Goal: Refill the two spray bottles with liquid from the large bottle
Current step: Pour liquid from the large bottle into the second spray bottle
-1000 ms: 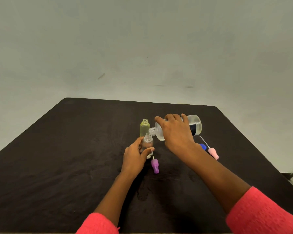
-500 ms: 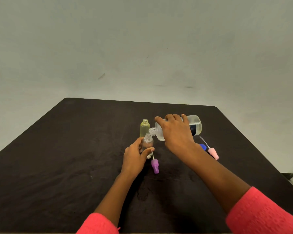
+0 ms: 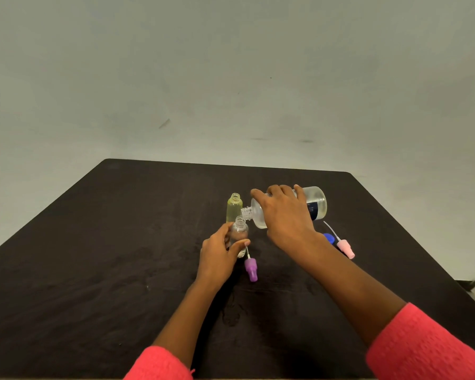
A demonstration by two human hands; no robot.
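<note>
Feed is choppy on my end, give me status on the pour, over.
Both busy: left grip holds small clear bottle upright; right grip tips large bottle, neck at its mouth. No stream visible. Purple sprayer lies beside, nothing blocking.

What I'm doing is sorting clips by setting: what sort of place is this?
Likely a bare indoor tabletop setup: a dark table before a plain grey wall, with a yellowish bottle and purple spray cap on it.

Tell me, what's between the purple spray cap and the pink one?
Head view: the person's right forearm crosses over that stretch, and a blue cap lies right beside the pink spray cap.
</note>
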